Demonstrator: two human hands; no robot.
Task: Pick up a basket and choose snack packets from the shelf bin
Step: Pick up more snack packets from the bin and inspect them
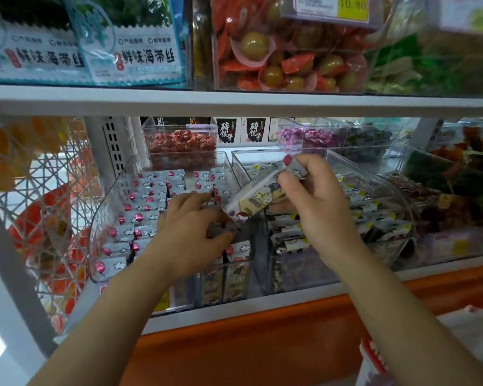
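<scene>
right hand [315, 207] pinches a snack packet [260, 193] over the bin [103, 218]'s right edge, left hand [190, 227] fingers curl round maybe a second packet [225, 229] inside

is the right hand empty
No, the right hand pinches a packet by its upper end.

Clear glossy plastic bin [103, 207] holds shiny foil-look snack packets [148, 196]

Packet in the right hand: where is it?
Head view, centre: the right hand pinches the packet above the gap between two bins, right of the left hand.
</scene>
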